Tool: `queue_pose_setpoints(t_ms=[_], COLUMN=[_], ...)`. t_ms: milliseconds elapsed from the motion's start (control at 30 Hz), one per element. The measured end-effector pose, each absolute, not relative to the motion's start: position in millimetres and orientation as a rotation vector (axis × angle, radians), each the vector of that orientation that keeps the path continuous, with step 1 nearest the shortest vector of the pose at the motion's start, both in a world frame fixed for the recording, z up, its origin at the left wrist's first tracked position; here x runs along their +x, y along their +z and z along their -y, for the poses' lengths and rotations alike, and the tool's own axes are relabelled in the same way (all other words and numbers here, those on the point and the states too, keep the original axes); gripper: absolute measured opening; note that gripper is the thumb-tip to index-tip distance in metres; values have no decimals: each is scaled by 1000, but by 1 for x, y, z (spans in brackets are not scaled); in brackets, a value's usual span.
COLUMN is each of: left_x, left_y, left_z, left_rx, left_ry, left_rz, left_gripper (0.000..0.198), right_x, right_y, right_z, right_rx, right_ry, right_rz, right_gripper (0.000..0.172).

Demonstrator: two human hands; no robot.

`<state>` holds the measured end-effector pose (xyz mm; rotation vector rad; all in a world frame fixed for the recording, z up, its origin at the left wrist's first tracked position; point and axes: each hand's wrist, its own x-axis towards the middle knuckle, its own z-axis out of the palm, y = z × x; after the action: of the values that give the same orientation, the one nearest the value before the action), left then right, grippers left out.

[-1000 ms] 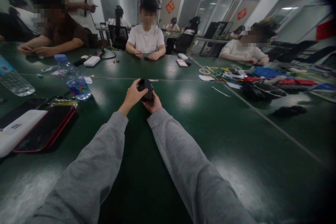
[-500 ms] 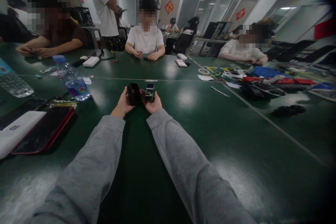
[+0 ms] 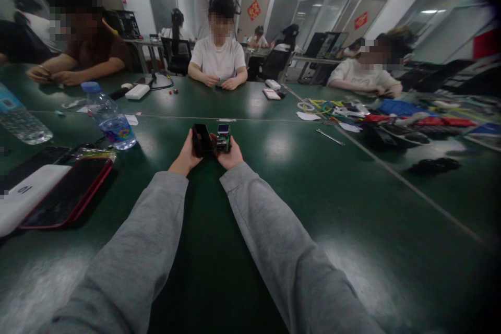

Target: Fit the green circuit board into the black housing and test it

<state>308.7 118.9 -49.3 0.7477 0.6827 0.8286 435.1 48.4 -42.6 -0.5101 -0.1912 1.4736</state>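
Since a second ago the single black block has come apart into two pieces, held side by side just above the green counter point(image 3: 274, 177). The left hand point(image 3: 187, 155) has its grip pinched around a black shell point(image 3: 201, 139), and the right hand point(image 3: 231, 155) has its grip closed on a small circuit board point(image 3: 223, 138). Both look light and rigid; the board seems the fragile one, best held by its edges, and the smooth shell by its sides.
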Motion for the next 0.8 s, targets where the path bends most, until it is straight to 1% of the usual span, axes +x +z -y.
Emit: queue_pose_setpoints(t_ms=[400,667,800], left_x=[313,317,320], left_y=[-43,-44,-47], left_z=[-112,-111,-114], left_rx=[712,785,769], left_ry=[813,830,881], left_rz=[-633,-619,-640], left_gripper=[58,65,60], right_x=[434,434,433], right_y=[-44,-46,-44], right_z=[-53,-54,-53], right_rx=[-521,-507,-529], right_ry=[1439,1430,1406], right_rz=[163,204,205], right_gripper=[47,41,37])
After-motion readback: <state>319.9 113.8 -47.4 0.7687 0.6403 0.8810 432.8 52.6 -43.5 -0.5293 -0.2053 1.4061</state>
